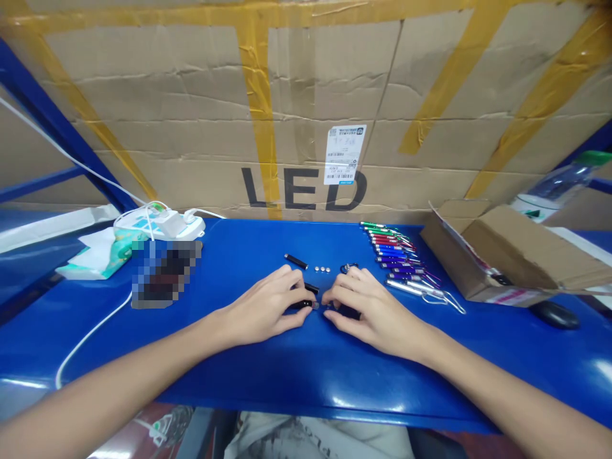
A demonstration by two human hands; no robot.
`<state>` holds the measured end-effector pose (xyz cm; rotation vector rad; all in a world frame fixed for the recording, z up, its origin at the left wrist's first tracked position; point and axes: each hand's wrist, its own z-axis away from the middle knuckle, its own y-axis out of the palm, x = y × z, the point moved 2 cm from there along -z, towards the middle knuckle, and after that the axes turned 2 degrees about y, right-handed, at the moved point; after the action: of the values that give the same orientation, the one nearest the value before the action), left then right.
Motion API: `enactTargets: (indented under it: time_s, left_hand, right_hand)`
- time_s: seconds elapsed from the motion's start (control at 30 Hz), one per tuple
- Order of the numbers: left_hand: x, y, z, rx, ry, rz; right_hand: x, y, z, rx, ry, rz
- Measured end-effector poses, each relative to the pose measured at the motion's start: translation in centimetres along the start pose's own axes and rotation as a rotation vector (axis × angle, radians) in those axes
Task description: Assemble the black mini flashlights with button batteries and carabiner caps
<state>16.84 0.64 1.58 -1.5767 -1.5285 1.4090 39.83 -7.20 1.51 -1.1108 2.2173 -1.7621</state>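
My left hand (268,306) rests on the blue table (306,363), its fingers curled around a small black flashlight body (306,304). My right hand (368,306) lies close beside it, fingertips pinched on a dark part I cannot make out. A key ring (348,268) shows just behind the right fingers. Beyond the hands lie a black tube (296,261) and three small button cells (322,269). A row of several coloured mini flashlights (399,258) with silver clips lies to the right.
An open cardboard box (497,255) sits at the right, with a black mouse (554,314) in front of it. A white power strip (160,223), tissue pack (102,254) and white cable (90,331) are at the left. A large LED carton (306,108) forms the back wall.
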Motion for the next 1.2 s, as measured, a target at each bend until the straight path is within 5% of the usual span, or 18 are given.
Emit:
enactTargets:
  time_s: [0.4,0.6,0.8,1.2]
  left_hand:
    - [0.8,-0.6,0.1,-0.187,-0.247,0.353]
    - [0.5,-0.2,-0.2,-0.134,-0.293,0.580]
    - [0.3,-0.1,-0.3,-0.098,-0.283,0.580]
    - [0.1,0.1,-0.3,-0.080,-0.252,0.551]
  right_hand:
    - [-0.6,-1.0,0.1,0.086,0.087,0.045]
    - [-0.6,-1.0,0.1,0.108,0.074,0.058]
    - [-0.7,-1.4,0.2,0.118,0.038,0.025]
    - [0.5,-1.5,0.0,-0.131,0.022,-0.238]
